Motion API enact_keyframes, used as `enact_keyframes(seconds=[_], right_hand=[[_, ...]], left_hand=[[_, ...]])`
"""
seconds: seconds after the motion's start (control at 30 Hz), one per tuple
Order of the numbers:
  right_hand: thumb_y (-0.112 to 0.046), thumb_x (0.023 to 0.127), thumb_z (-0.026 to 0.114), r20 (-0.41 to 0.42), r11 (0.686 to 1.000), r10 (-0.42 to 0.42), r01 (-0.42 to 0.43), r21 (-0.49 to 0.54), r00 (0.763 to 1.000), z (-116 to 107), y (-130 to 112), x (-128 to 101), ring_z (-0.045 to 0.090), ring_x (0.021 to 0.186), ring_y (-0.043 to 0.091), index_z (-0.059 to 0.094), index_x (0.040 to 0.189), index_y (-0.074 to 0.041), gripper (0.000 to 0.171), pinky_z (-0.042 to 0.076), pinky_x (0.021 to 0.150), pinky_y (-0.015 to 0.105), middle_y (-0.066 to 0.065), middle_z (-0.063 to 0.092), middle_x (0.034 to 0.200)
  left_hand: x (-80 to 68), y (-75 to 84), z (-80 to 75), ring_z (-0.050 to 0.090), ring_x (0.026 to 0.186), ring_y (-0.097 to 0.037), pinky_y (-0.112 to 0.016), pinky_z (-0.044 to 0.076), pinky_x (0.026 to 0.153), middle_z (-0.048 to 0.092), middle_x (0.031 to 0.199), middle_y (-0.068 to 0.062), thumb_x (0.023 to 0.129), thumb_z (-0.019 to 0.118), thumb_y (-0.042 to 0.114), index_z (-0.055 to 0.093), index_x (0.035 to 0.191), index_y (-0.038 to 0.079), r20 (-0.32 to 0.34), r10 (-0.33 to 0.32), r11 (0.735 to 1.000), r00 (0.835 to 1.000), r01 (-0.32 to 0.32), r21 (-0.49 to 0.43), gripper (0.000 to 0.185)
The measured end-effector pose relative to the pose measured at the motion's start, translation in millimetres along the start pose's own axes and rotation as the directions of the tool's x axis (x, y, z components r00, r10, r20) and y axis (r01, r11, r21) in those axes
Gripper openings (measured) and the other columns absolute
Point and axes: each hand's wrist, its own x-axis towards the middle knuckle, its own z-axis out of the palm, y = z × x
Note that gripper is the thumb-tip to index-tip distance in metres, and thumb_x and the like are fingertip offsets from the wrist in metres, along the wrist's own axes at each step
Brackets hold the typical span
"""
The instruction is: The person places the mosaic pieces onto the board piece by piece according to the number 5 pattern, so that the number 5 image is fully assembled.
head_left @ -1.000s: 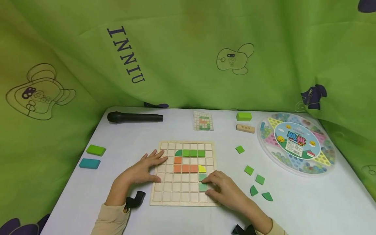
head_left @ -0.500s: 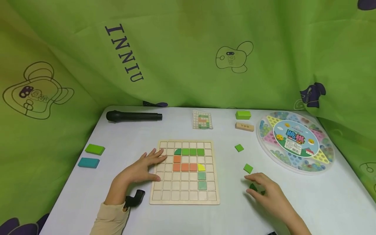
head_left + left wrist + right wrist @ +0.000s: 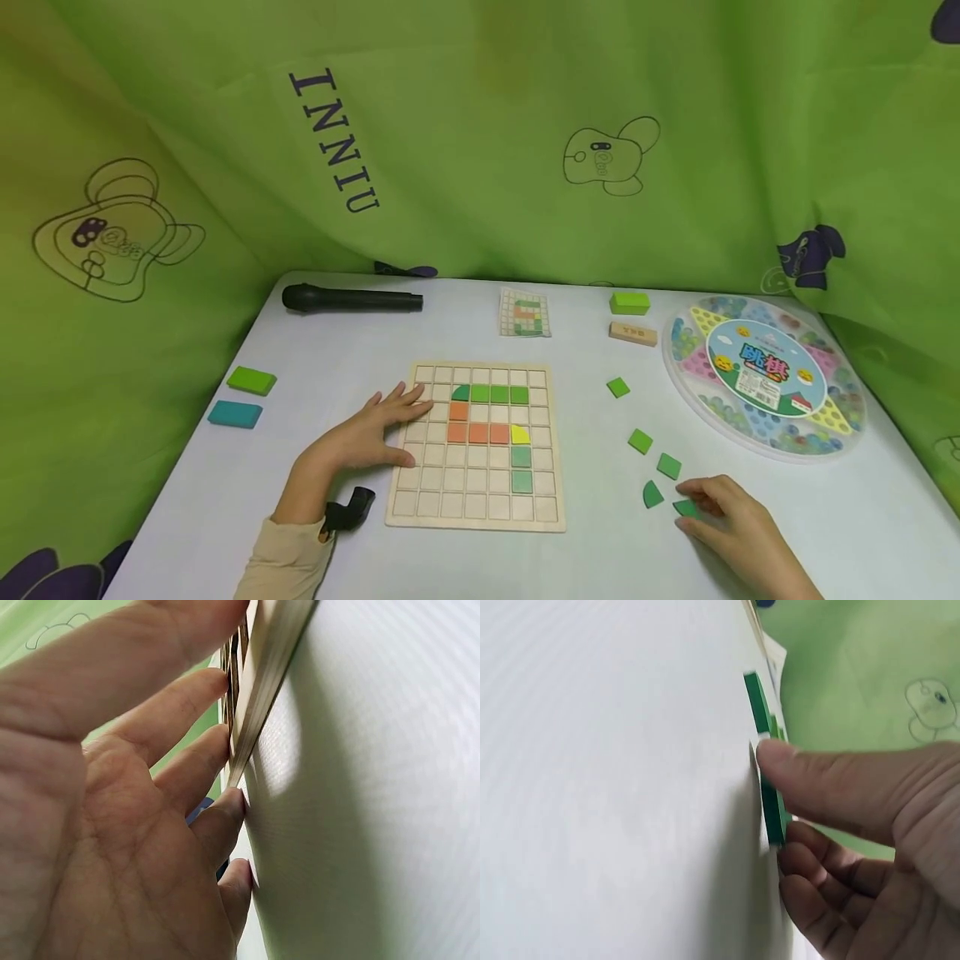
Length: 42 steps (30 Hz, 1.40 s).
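A square wooden grid board (image 3: 442, 504) lies on the table with orange, green and yellow tiles in some of its cells. My left hand (image 3: 367, 436) rests spread on the board's left edge, its fingertips touching the rim. Right of the board, my right hand (image 3: 731, 521) has thumb and fingers around a dark green quarter-circle tile (image 3: 685, 507). In the right wrist view the thumb lies against that green tile (image 3: 772, 814). Another quarter-circle tile (image 3: 652, 495) lies just left of it. Several green square tiles (image 3: 669, 466) lie farther back.
A small pattern card (image 3: 524, 313) stands behind the board. A black microphone (image 3: 352, 299) lies at the back left, and a round marble game box (image 3: 765, 379) at the right. Blocks sit at the left (image 3: 252, 381) and back right (image 3: 630, 303).
My right hand has left the board's teal tiles and moved right to the loose green tiles, closing around the right quarter-circle one. The left hand stays on the board's edge.
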Motion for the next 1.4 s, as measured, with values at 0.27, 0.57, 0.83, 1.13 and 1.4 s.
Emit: enact_keyframes(seconds=[0.27, 0.57, 0.83, 1.13, 1.4], right_hand=[[-0.007, 0.065, 0.083, -0.080, 0.993, -0.112, 0.108, -0.057, 0.990, 6.3, -4.4, 3.7, 0.046, 0.067, -0.007, 0.065, 0.083, -0.020, 0.029, 0.045, 0.053, 0.017, -0.016, 0.053, 0.080], [-0.006, 0.081, 0.069, 0.076, 0.993, 0.103, -0.099, -0.062, 0.992, -13.9, -12.6, 5.6, 0.057, 0.066, -0.004, 0.067, 0.091, -0.011, 0.011, 0.051, 0.057, 0.019, -0.003, 0.066, 0.081], [0.005, 0.079, 0.069, -0.035, 0.984, -0.139, 0.142, 0.104, 0.990, -11.2, -17.5, 11.3, 0.050, 0.067, -0.007, 0.072, 0.090, -0.022, 0.029, 0.043, 0.052, 0.016, -0.016, 0.063, 0.081], [-0.013, 0.083, 0.071, 0.163, 0.886, -0.163, 0.072, 0.458, 0.973, 3.3, -44.1, 30.7, 0.060, 0.075, 0.004, 0.069, 0.106, -0.007, 0.024, 0.053, 0.062, 0.021, 0.001, 0.065, 0.088], [-0.017, 0.083, 0.072, 0.230, 0.809, -0.254, 0.076, 0.583, 0.939, 30.5, -67.9, 48.4, 0.058, 0.077, 0.004, 0.065, 0.106, -0.007, 0.026, 0.055, 0.067, 0.023, 0.004, 0.064, 0.091]], left_hand=[[1.3, 3.8, -0.8, 0.005, 0.146, -0.035, -0.056, -0.001, 0.117, 0.018, 0.158, -0.008, 0.073, 0.079, 0.028, 0.038, 0.146, 0.013, -0.003, 0.003, 1.000, 1.000, -0.003, 0.018, 0.084], [-0.4, 3.5, 0.8, 0.005, 0.146, -0.035, -0.056, -0.001, 0.117, 0.019, 0.158, -0.007, 0.073, 0.079, 0.029, 0.039, 0.146, 0.013, -0.005, -0.013, 1.000, 1.000, 0.013, 0.011, 0.085], [-0.7, 3.3, 0.8, 0.005, 0.146, -0.035, -0.056, -0.001, 0.117, 0.019, 0.158, -0.008, 0.073, 0.079, 0.029, 0.039, 0.145, 0.013, -0.003, -0.015, 1.000, 1.000, 0.015, 0.007, 0.085], [0.1, 1.4, 3.2, 0.005, 0.147, -0.035, -0.056, -0.001, 0.117, 0.019, 0.158, -0.008, 0.073, 0.079, 0.031, 0.039, 0.146, 0.013, 0.005, -0.011, 1.000, 1.000, 0.011, 0.015, 0.085], [0.3, 3.4, 1.1, 0.005, 0.147, -0.035, -0.056, -0.001, 0.117, 0.019, 0.158, -0.007, 0.073, 0.079, 0.030, 0.039, 0.146, 0.015, -0.002, -0.020, 1.000, 1.000, 0.020, 0.020, 0.085]])
